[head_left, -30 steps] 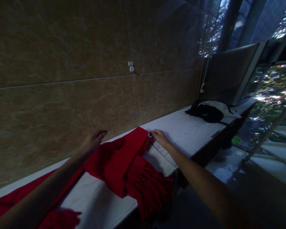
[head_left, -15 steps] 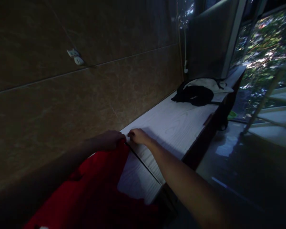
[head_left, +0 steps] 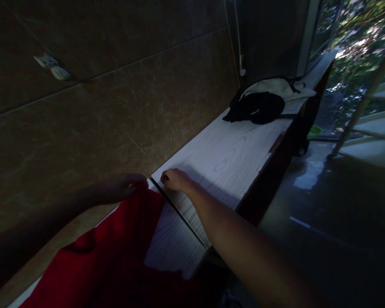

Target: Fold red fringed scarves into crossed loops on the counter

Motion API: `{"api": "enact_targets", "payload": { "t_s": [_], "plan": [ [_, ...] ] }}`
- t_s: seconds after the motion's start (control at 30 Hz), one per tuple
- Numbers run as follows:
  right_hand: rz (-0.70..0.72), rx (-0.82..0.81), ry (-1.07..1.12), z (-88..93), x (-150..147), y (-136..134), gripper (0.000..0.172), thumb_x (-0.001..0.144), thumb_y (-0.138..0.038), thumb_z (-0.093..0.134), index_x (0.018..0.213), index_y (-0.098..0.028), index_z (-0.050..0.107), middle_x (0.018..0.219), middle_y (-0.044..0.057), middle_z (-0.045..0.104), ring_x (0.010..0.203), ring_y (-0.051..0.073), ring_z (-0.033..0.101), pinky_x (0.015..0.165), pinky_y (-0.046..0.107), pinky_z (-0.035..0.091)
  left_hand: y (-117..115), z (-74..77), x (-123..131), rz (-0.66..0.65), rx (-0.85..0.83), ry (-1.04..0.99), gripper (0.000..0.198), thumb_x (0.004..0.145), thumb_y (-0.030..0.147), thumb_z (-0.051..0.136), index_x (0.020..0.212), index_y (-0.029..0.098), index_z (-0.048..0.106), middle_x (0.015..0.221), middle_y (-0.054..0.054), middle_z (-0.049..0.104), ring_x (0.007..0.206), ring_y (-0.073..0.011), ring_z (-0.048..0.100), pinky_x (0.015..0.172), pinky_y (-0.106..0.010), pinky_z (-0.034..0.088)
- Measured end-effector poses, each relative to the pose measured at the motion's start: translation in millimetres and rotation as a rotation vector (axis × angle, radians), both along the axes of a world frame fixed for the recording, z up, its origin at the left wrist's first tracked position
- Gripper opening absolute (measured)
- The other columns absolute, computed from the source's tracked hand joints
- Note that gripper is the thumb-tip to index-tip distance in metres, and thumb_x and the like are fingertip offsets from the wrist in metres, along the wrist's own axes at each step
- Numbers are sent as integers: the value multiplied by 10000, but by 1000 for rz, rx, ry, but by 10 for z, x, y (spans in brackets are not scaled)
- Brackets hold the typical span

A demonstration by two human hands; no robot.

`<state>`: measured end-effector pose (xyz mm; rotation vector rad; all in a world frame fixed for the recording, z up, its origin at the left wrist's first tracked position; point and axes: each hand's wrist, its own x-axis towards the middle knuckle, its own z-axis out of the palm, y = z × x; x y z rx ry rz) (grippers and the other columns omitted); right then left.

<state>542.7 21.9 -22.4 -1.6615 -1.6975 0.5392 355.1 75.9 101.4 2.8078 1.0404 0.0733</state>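
Note:
A red cloth [head_left: 115, 231] lies over the near end of the white wood-grain surface [head_left: 224, 158], and its lower part falls into dark shadow. My left hand [head_left: 126, 187] pinches the cloth's far corner beside the wall. To the right, across the dark seam [head_left: 179, 211] in the surface, my right hand [head_left: 176, 179] rests low over the boards with curled fingers. It is apart from the cloth, and whatever its fingers may hold is hidden.
Farther along the surface lies a black and white bag [head_left: 259, 105]. A tiled wall [head_left: 122, 124] with a white cat-shaped fixture [head_left: 53, 67] borders the left side. On the right, the surface's edge drops to a floor [head_left: 308, 205], with a pale rack [head_left: 372, 124] beyond.
The gap between my hands has widened: the left has drawn back with the cloth's corner, away from the right. The whole view has shifted, so the bag and wall fixture appear farther left and higher.

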Motion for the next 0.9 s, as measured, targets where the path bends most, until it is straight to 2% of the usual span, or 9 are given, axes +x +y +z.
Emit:
{"api": "enact_targets", "payload": {
  "t_s": [0.1, 0.2, 0.3, 0.47, 0.6, 0.7, 0.8, 0.9],
  "plan": [
    [7, 6, -17, 1, 10, -11, 260, 987, -265, 608, 1164, -240, 796, 1248, 70, 802, 1133, 235, 735, 823, 275, 511, -143, -142, 108, -13, -25, 28, 364, 836, 509, 676, 1053, 228, 755, 942, -77, 745, 1031, -308, 674, 878, -355, 550],
    [1, 16, -32, 12, 11, -23, 275, 1009, -276, 571, 1165, -235, 794, 1264, 77, 797, 1144, 232, 729, 820, 274, 501, -250, -229, 207, -62, -46, 145, 428, 728, 565, 775, 999, 234, 754, 963, -82, 748, 1033, -322, 679, 881, -368, 547],
    [-9, 12, -44, 26, 1, -35, 295, 1021, -278, 538, 1170, -237, 790, 1272, 77, 794, 1152, 230, 729, 806, 274, 490, -272, -206, 260, -124, -29, 286, 484, 660, 589, 815, 973, 228, 739, 1000, -92, 746, 1009, -324, 683, 891, -392, 544],
    [-15, -4, -52, 33, -16, -36, 318, 1014, -281, 533, 1195, -224, 789, 1268, 96, 795, 1130, 244, 739, 770, 280, 482, -249, -73, 225, -182, 41, 387, 457, 786, 598, 659, 996, 196, 712, 1055, -117, 735, 998, -316, 691, 908, -436, 553],
    [-19, 2, -46, 12, -17, -19, 312, 1004, -260, 550, 1192, -218, 796, 1266, 99, 796, 1126, 237, 734, 781, 270, 479, -267, -81, 192, -144, 36, 355, 463, 815, 574, 605, 1071, 208, 725, 1147, -110, 755, 1069, -315, 708, 975, -443, 559],
    [-14, 20, -36, -23, -13, 0, 299, 1001, -261, 566, 1183, -225, 801, 1223, 81, 808, 1086, 218, 734, 773, 258, 465, -294, -88, 182, -81, -12, 248, 619, 832, 662, 597, 1253, 220, 700, 1344, -126, 730, 1231, -339, 686, 1078, -478, 539],
    [-15, 41, -24, -67, -11, 26, 294, 1004, -267, 565, 1164, -225, 807, 1169, 67, 818, 1020, 199, 732, 752, 252, 448, -356, 14, 80, -2, -8, 69, 722, 899, 726, 495, 1402, 225, 627, 1496, -127, 661, 1389, -340, 613, 1179, -520, 483],
    [-23, 63, -11, -111, -15, 72, 269, 994, -257, 581, 1111, -209, 818, 1135, 71, 823, 985, 194, 728, 737, 252, 438, -501, 165, -223, 35, 41, -38, 707, 959, 732, 425, 1405, 224, 635, 1499, -126, 662, 1401, -346, 610, 1189, -546, 482]
  ]
}}
